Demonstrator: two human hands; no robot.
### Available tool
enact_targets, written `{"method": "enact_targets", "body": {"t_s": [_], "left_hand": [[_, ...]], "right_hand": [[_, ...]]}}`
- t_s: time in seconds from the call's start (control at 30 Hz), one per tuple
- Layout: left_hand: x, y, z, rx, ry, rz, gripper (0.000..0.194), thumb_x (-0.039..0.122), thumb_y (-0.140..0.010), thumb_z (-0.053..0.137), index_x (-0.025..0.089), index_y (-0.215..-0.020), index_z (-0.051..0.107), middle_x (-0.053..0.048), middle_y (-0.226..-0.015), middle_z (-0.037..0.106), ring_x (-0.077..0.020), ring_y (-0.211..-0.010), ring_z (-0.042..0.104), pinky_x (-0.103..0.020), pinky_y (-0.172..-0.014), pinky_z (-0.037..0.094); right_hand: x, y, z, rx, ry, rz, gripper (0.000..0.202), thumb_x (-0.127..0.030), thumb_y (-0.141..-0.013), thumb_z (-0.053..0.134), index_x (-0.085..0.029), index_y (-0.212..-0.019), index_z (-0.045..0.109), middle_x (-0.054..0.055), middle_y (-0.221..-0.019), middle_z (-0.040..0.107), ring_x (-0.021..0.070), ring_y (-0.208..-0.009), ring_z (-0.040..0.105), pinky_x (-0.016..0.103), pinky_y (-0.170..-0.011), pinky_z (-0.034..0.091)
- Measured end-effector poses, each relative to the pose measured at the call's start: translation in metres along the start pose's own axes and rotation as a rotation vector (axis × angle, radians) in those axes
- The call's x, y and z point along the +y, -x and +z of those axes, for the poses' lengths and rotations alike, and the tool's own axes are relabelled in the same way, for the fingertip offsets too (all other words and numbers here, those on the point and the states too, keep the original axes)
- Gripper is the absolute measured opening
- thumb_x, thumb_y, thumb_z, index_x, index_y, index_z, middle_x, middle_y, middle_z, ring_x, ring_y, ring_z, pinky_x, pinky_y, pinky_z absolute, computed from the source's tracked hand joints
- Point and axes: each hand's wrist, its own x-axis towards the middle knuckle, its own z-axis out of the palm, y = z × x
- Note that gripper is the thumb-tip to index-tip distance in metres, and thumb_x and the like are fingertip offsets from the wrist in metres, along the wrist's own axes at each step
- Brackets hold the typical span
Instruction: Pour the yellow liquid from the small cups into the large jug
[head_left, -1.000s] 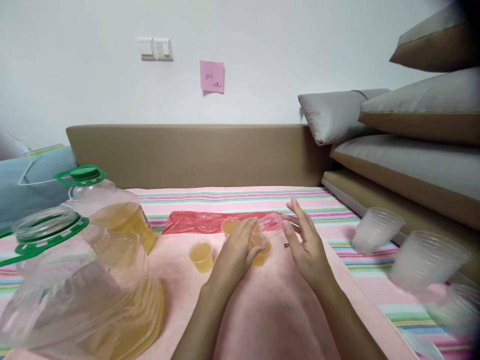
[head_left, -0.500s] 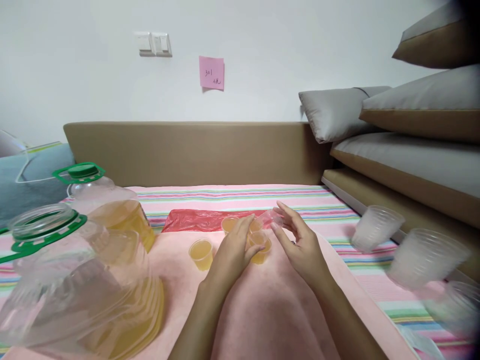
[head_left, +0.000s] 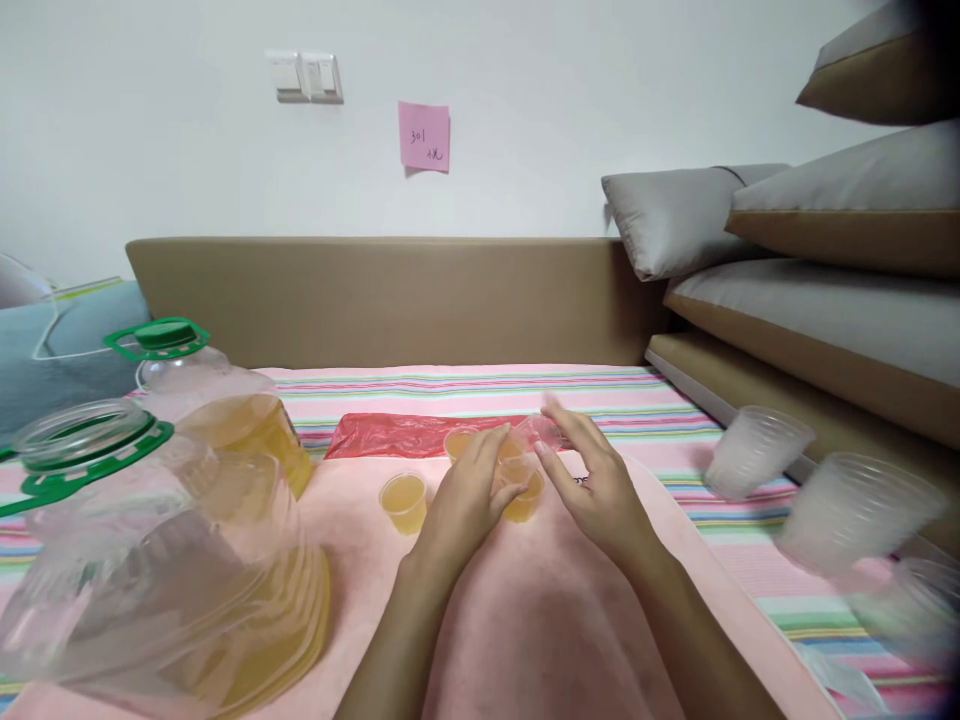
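Observation:
My left hand [head_left: 466,485] curls its thumb and fingers around a clear plastic cup [head_left: 516,470], mostly in front of the cups behind. Between the thumb and fingers of my right hand [head_left: 596,480] is another clear cup [head_left: 538,432], tilted toward the left one. Just below them a small cup of yellow liquid [head_left: 520,508] rests on the pink cloth [head_left: 360,560]. One more filled cup [head_left: 403,503] stands left of my left hand. Behind that hand a further filled cup [head_left: 456,442] is partly hidden.
Two large clear jugs of yellow liquid stand on the left, an uncapped one [head_left: 247,600] nearer and a green-capped one [head_left: 247,430] behind. A red plastic bag [head_left: 397,437] lies behind the cups. Stacks of clear cups [head_left: 855,510] lean at right, beside piled cushions [head_left: 825,310].
My right hand has shifted slightly left, toward the left hand, with its cup. The left hand stays about the same. The whole view has moved up a little.

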Motion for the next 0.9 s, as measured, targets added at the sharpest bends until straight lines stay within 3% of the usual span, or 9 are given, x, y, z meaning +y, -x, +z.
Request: {"method": "enact_targets", "body": {"t_s": [0.07, 0.17, 0.43, 0.57, 0.7, 0.83, 0.9], "left_hand": [[-0.0005, -0.0005, 0.0004, -0.001, -0.012, 0.010, 0.064, 0.017, -0.093, 0.072, 0.024, -0.150, 0.042, -0.015, -0.153, 0.054, -0.0340, -0.139, 0.056, -0.056, -0.110, 0.052], [-0.0014, -0.0012, 0.0009, 0.004, -0.027, 0.024, 0.064, 0.017, -0.095, 0.070, 0.025, -0.151, 0.040, -0.015, -0.153, 0.053, -0.0333, -0.139, 0.056, -0.056, -0.110, 0.052], [-0.0020, -0.0016, 0.0024, 0.019, -0.054, 0.057, 0.066, 0.016, -0.094, 0.071, 0.025, -0.152, 0.040, -0.015, -0.153, 0.053, -0.0320, -0.139, 0.056, -0.054, -0.111, 0.053], [-0.0002, -0.0027, 0.0007, 0.020, -0.058, 0.064, 0.066, 0.017, -0.095, 0.071, 0.023, -0.153, 0.040, -0.016, -0.153, 0.053, -0.0319, -0.141, 0.055, -0.053, -0.112, 0.053], [0.0009, -0.0030, -0.0005, 0.012, -0.061, 0.067, 0.066, 0.015, -0.094, 0.070, 0.023, -0.153, 0.040, -0.016, -0.154, 0.053, -0.0326, -0.140, 0.056, -0.053, -0.111, 0.053], [0.0012, -0.0022, 0.0002, 0.015, -0.059, 0.071, 0.066, 0.016, -0.098, 0.065, 0.025, -0.156, 0.035, -0.016, -0.158, 0.050, -0.0303, -0.146, 0.050, -0.051, -0.115, 0.050], [0.0010, -0.0015, 0.0011, 0.021, -0.061, 0.070, 0.067, 0.018, -0.099, 0.063, 0.025, -0.158, 0.033, -0.016, -0.162, 0.046, -0.0298, -0.151, 0.045, -0.052, -0.119, 0.046]], "right_hand": [[0.0001, 0.0003, -0.0007, -0.032, 0.027, -0.029, 0.038, -0.036, -0.102, 0.057, -0.038, -0.140, 0.063, 0.005, -0.145, 0.060, 0.0254, -0.135, 0.059, 0.048, -0.113, 0.050], [0.0000, 0.0003, -0.0010, -0.016, 0.027, -0.014, 0.048, -0.036, -0.103, 0.056, -0.039, -0.151, 0.051, 0.005, -0.147, 0.058, 0.0245, -0.137, 0.057, 0.047, -0.114, 0.050], [0.0013, 0.0004, -0.0002, -0.019, 0.033, -0.033, 0.041, -0.038, -0.104, 0.054, -0.037, -0.145, 0.058, 0.006, -0.149, 0.056, 0.0251, -0.140, 0.055, 0.050, -0.117, 0.047], [-0.0003, 0.0006, -0.0006, 0.004, 0.020, -0.009, 0.051, -0.037, -0.104, 0.055, -0.040, -0.154, 0.047, 0.006, -0.149, 0.057, 0.0246, -0.137, 0.057, 0.050, -0.114, 0.050], [-0.0004, 0.0000, -0.0037, -0.020, 0.034, -0.038, 0.039, -0.038, -0.104, 0.056, -0.038, -0.142, 0.062, 0.006, -0.148, 0.058, 0.0255, -0.138, 0.057, 0.050, -0.116, 0.047], [0.0023, -0.0001, -0.0051, -0.008, 0.006, -0.009, 0.051, -0.039, -0.104, 0.055, -0.041, -0.155, 0.048, 0.005, -0.152, 0.058, 0.0257, -0.138, 0.057, 0.050, -0.115, 0.048], [0.0039, 0.0002, -0.0043, -0.001, -0.016, 0.003, 0.051, -0.040, -0.104, 0.055, -0.041, -0.154, 0.048, 0.004, -0.152, 0.058, 0.0261, -0.137, 0.058, 0.051, -0.114, 0.049]]}}
